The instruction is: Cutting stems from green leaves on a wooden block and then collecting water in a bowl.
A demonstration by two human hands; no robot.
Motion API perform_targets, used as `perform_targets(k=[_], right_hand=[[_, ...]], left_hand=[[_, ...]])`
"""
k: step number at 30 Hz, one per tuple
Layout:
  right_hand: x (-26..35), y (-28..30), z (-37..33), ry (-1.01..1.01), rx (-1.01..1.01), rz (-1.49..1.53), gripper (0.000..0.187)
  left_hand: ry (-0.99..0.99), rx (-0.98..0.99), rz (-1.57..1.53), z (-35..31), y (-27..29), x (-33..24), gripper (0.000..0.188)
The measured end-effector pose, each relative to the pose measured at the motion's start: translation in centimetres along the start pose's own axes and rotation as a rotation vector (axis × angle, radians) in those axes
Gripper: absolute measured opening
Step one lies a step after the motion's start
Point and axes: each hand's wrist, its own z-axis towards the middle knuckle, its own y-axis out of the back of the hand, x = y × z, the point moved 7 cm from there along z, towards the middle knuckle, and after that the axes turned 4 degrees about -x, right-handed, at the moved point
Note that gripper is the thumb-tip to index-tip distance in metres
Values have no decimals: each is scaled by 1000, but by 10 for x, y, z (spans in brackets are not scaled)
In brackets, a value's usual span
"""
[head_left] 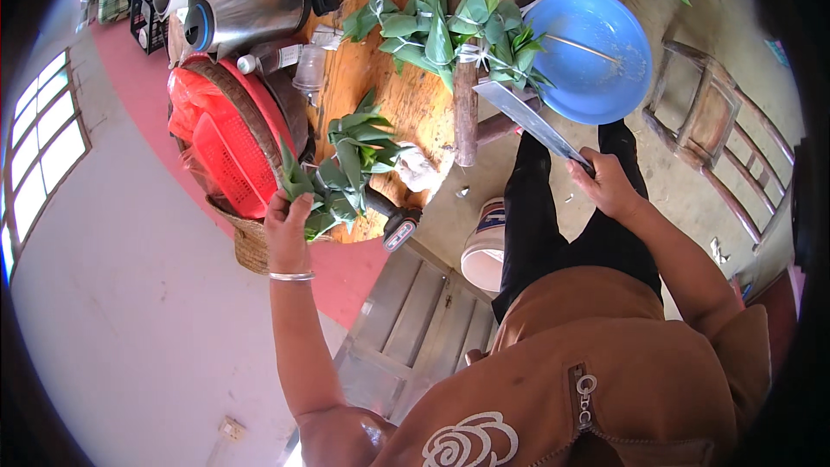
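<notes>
My left hand (288, 227) is closed on the tip of a green leaf-wrapped dumpling (298, 180) at the table's left edge. Beside it lies a small pile of similar leaf-wrapped dumplings (350, 160). In my right hand (607, 183) is a knife (529, 118) with a long flat blade and a dark handle, its blade pointing up and left. Past the blade tip, more leaf-wrapped dumplings (441, 30) tied with white string lie by a wooden bar (466, 112). A blue basin (635, 78) near them holds a thin stick and whitish grains.
A wooden table (424, 134) carries a steel kettle (255, 13), clear plastic cups (309, 69), a crumpled whitish bag (417, 166) and a battery-ended tool (400, 229). Red baskets (233, 164) stand at the left. A white bucket (482, 264) and wooden chair (711, 112) are on the floor.
</notes>
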Motion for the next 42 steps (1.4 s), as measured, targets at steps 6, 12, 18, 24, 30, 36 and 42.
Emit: perform_targets(k=[6,12,18,24,30,36,42], right_hand=[[12,7,-11,15,2,-67,26],[30,22,-29,-6,9,-126,28],[24,35,-49,-42,15,-220,31],[19,36,-52,-23,25,-250,34],[14,20,-53,-8,41,-254,34],[23,1,-54,-29,90,-266,33],[16,-14,-57,-14,105,-280,33]], left_hand=[[212,102,-252,-1,-13,-14,31],[220,15,-274,27,-20,10,27],[99,-65,-224,45,-12,38,20],[-74,-279,-164,48,6,68,27],[-61,-264,-190,26,22,62,27],[29,-234,-208,9,46,75,19],[71,-111,-264,-16,79,72,14]])
